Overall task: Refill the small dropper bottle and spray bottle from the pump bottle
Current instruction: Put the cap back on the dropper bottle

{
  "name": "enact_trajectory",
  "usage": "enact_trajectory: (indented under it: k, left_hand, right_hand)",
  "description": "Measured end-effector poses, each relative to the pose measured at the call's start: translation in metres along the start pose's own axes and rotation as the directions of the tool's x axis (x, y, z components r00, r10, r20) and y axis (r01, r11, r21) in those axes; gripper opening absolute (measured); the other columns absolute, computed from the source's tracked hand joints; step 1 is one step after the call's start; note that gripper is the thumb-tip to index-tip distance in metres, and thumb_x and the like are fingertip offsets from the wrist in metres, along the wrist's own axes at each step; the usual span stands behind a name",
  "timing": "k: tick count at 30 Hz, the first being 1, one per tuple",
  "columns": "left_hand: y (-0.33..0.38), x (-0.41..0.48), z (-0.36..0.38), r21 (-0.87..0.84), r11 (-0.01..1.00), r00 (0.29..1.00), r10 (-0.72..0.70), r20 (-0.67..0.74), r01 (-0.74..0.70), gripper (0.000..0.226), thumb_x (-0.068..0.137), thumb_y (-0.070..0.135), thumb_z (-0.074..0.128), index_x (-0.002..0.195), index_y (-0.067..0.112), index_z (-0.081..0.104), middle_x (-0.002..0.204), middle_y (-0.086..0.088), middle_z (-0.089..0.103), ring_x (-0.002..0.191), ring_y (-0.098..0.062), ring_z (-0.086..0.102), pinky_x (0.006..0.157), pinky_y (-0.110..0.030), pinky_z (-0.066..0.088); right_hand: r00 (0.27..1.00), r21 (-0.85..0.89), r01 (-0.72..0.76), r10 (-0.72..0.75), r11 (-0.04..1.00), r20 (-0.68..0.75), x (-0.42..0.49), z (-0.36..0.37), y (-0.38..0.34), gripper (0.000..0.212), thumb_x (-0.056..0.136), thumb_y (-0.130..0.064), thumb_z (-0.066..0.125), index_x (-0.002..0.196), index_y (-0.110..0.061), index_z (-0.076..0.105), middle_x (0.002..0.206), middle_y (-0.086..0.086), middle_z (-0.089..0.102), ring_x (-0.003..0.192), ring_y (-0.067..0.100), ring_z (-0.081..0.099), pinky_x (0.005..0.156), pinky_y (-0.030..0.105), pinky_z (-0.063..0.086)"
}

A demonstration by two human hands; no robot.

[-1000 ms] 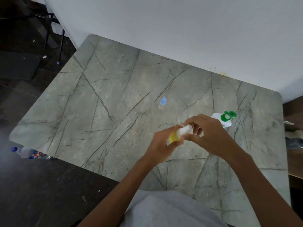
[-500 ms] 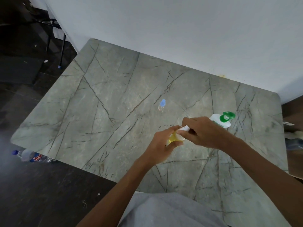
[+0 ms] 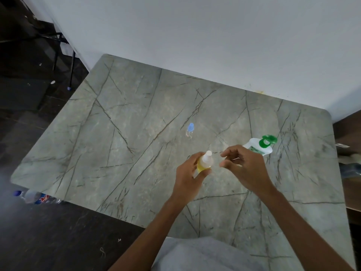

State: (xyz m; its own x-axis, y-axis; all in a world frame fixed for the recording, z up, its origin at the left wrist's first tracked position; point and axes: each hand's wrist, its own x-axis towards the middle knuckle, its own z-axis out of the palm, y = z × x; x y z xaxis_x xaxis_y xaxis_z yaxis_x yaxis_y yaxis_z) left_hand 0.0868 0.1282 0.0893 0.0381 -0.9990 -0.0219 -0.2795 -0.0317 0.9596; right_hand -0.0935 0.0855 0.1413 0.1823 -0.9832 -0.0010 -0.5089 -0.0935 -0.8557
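My left hand [image 3: 188, 173] grips a small yellow spray bottle [image 3: 204, 165] upright above the table, its white nozzle bare and pointing up. My right hand [image 3: 246, 167] is just to the right of the nozzle, apart from it. Its fingers and thumb are curled and pinch what looks like the bottle's clear cap [image 3: 229, 159], which is faint. The white pump bottle [image 3: 254, 146] with a green top stands behind my right hand, partly hidden by it. A tiny clear dropper bottle [image 3: 190, 130] with a blue cap stands farther back on the table.
The grey marble table [image 3: 127, 143] ends at a white wall at the back. A plastic water bottle [image 3: 36, 196] lies on the dark floor to the left. Chair legs [image 3: 72, 61] stand at the far left. My grey-clothed lap [image 3: 205, 255] is below.
My right hand was on top of the spray bottle. It has come off to the right, and the white nozzle now shows. The left hand keeps hold of the bottle.
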Motion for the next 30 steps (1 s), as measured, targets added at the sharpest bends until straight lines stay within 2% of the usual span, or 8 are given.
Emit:
enact_trajectory:
  k: [4,6,13,18,22,24,27,30]
  left_hand:
    - [-0.001,0.01,0.004,-0.014,1.0,0.999,-0.019,0.041,0.02,0.047,0.082,0.022,0.076,0.12,0.038,0.053,0.111,0.02,0.064,0.104,-0.001,0.062,0.09,-0.018,0.051]
    - [-0.001,0.014,0.009,0.005,1.0,0.997,0.001,0.077,-0.002,0.045,0.083,0.024,0.075,0.121,0.035,0.055,0.112,0.02,0.064,0.106,-0.003,0.062,0.092,-0.025,0.053]
    - [-0.004,0.032,0.023,0.056,0.997,0.992,0.044,0.122,-0.051,0.041,0.084,0.023,0.074,0.123,0.02,0.059,0.116,0.007,0.067,0.106,-0.008,0.063,0.091,-0.032,0.055]
    - [-0.016,0.051,0.032,0.126,0.992,0.993,-0.007,0.116,-0.007,0.053,0.087,0.032,0.07,0.135,0.017,0.053,0.13,0.004,0.062,0.117,-0.005,0.058,0.1,-0.023,0.048]
    - [-0.019,0.059,0.031,0.075,0.994,0.995,-0.08,0.057,0.076,0.045,0.093,0.029,0.064,0.135,0.018,0.053,0.132,0.007,0.06,0.115,0.008,0.055,0.098,-0.011,0.042]
    - [-0.021,0.061,0.028,0.04,0.995,0.995,-0.093,0.028,0.091,0.039,0.094,0.025,0.063,0.132,0.019,0.056,0.127,0.009,0.062,0.112,0.011,0.056,0.097,-0.011,0.044]
    - [-0.026,0.066,0.023,0.023,0.994,0.994,-0.107,-0.003,0.107,0.032,0.094,0.019,0.062,0.125,0.021,0.06,0.119,0.012,0.065,0.109,0.006,0.06,0.095,-0.014,0.047]
    - [-0.034,0.073,0.016,0.03,0.992,0.991,-0.116,-0.068,0.119,0.028,0.094,0.016,0.062,0.121,0.021,0.062,0.114,0.013,0.068,0.106,0.003,0.062,0.092,-0.016,0.05]
  right_hand:
    - [0.996,-0.059,-0.088,0.086,0.994,-0.038,-0.015,0.032,0.028,0.066,0.061,-0.047,0.082,0.118,-0.022,0.058,0.109,-0.014,0.061,0.098,-0.002,0.057,0.08,0.013,0.048]
    - [0.994,-0.056,-0.09,0.086,0.994,-0.067,-0.017,0.047,0.041,0.066,0.067,-0.045,0.079,0.123,-0.021,0.054,0.115,-0.012,0.059,0.102,0.0,0.056,0.083,0.017,0.048]
    - [0.978,-0.025,-0.049,0.043,0.998,-0.202,-0.008,0.07,0.055,0.052,0.071,-0.023,0.081,0.117,-0.017,0.059,0.106,-0.017,0.059,0.089,-0.01,0.055,0.079,0.005,0.042]
    - [0.956,0.014,-0.113,0.112,0.994,-0.271,0.014,0.071,0.072,0.044,0.073,-0.026,0.08,0.112,-0.021,0.062,0.104,-0.017,0.064,0.092,-0.004,0.06,0.08,0.008,0.045]
    - [0.913,0.041,-0.218,0.218,0.975,-0.344,0.049,0.072,0.097,0.041,0.072,-0.022,0.08,0.109,-0.018,0.063,0.1,-0.009,0.064,0.091,0.005,0.06,0.079,0.015,0.046]
    - [0.894,0.018,-0.268,0.256,0.963,-0.368,0.067,0.072,0.108,0.037,0.071,-0.017,0.08,0.104,-0.015,0.064,0.096,-0.003,0.065,0.087,0.013,0.061,0.075,0.019,0.046]
    - [0.879,0.011,-0.321,0.302,0.947,-0.37,0.088,0.074,0.119,0.029,0.072,-0.013,0.077,0.098,-0.011,0.065,0.088,-0.002,0.062,0.08,0.016,0.059,0.065,0.009,0.037]
    - [0.876,0.026,-0.33,0.317,0.944,-0.365,0.1,0.08,0.132,0.039,0.072,-0.017,0.077,0.108,-0.013,0.063,0.099,0.001,0.064,0.085,0.014,0.058,0.072,0.023,0.044]
